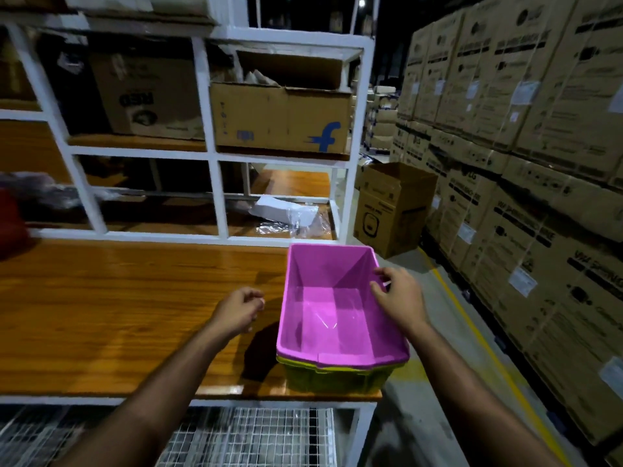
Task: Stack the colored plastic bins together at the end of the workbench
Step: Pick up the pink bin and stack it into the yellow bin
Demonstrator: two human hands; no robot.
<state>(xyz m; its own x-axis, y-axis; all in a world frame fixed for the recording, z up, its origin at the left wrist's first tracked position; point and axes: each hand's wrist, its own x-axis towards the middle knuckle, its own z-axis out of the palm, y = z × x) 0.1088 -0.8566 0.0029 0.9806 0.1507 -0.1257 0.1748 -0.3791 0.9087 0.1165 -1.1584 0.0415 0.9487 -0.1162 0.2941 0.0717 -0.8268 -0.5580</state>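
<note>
A pink plastic bin (333,318) sits nested inside a yellow-green bin (333,377) at the right end of the wooden workbench (135,315). My right hand (397,298) hovers over the pink bin's right rim, fingers spread and curled, the fingertips at or just above the rim. My left hand (241,310) hangs over the bench just left of the bins, fingers loosely curled, holding nothing. A red object (11,224), blurred, shows at the far left edge of the bench.
A white shelf frame (215,156) rises behind the bench with cardboard boxes (279,119) and plastic-wrapped white packets (290,214). Stacked cartons (522,163) line the aisle on the right. A wire-mesh shelf (249,436) lies under the bench.
</note>
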